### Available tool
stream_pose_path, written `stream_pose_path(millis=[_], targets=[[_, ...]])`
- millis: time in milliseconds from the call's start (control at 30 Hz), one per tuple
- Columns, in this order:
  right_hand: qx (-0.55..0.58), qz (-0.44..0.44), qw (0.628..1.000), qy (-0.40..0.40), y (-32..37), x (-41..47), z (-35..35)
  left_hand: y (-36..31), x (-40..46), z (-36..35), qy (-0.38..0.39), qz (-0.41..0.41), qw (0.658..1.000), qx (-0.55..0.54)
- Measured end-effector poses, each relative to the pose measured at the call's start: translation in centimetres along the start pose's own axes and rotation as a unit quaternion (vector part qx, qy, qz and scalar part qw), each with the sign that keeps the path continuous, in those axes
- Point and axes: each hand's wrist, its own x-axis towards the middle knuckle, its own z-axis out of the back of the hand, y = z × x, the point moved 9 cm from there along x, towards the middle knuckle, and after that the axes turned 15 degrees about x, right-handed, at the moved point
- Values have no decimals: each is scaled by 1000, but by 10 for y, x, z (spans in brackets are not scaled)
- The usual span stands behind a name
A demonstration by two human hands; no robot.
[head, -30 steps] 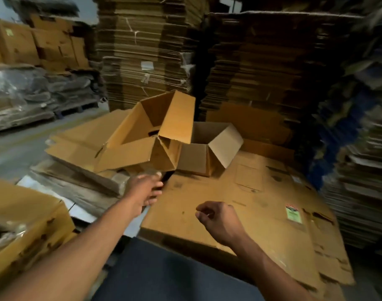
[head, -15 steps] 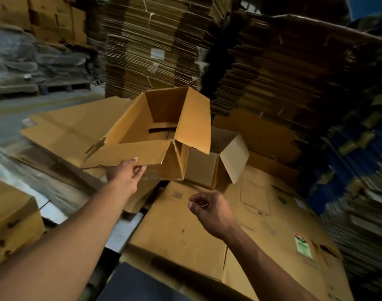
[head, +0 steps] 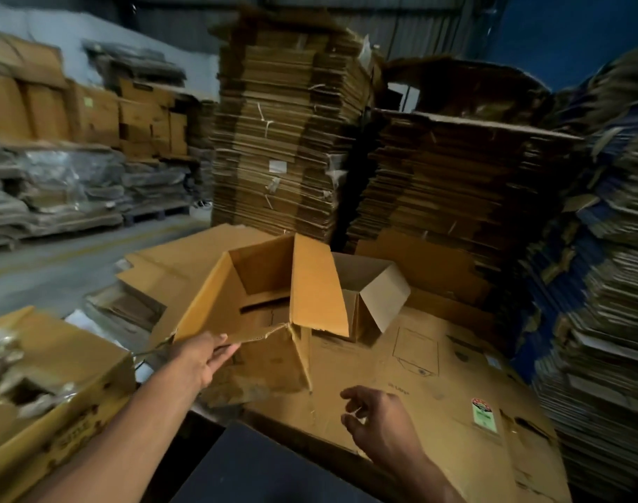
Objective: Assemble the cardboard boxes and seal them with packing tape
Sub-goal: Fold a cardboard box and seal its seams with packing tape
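Observation:
An open brown cardboard box point(head: 263, 295) stands tilted in front of me, its flaps up and its inside empty. My left hand point(head: 201, 357) grips the near flap of this box at its torn front edge. My right hand point(head: 379, 419) hovers lower right over a large flattened sheet of cardboard point(head: 419, 393), fingers loosely curled and holding nothing. A smaller open box point(head: 368, 295) sits just behind and right of the big one. No packing tape shows.
Tall stacks of flattened cartons point(head: 288, 139) rise behind and to the right point(head: 455, 183). A carton with crumpled plastic on top point(head: 49, 386) sits at lower left. Flat sheets point(head: 179, 263) lie left of the box. A grey floor aisle point(head: 56, 263) runs at left.
My left hand has taken hold of the big box's near flap and drawn the box closer. My right hand has dropped lower and to the right, its fingers loosening.

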Motion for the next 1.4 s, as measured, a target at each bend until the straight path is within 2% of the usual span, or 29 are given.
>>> stream_pose_path(millis=[167,300,533,633,767,933,1033,1133,1200,1233,1333,1400], targets=[[-30,42,998,-29,37,-57,32,-9,-105,38,-16,-52,994,95],[-118,92,989,-19,61,-98,30,4,-185,67,4,-57,978,200],[-225,73,951,197,52,-151,-57,55,-271,127,42,-35,951,304],[-238,77,938,239,54,-166,-87,64,-284,153,58,-32,936,345],[-251,94,932,245,78,-205,-105,56,-292,170,71,-52,920,382],[-260,107,912,299,104,-290,-139,46,-310,155,45,-159,853,494],[-232,100,908,335,111,-337,-154,67,-314,153,55,-167,816,550],[-166,85,912,365,109,-367,-166,86,-316,149,81,-186,765,611],[-118,89,922,358,105,-376,-168,86,-318,146,75,-214,742,631],[-89,88,930,344,100,-378,-164,86,-319,147,67,-222,741,630],[32,42,959,280,78,-379,-138,87,-321,156,51,-245,772,584],[72,29,981,178,58,-377,-110,90,-324,163,-7,-280,777,563]])
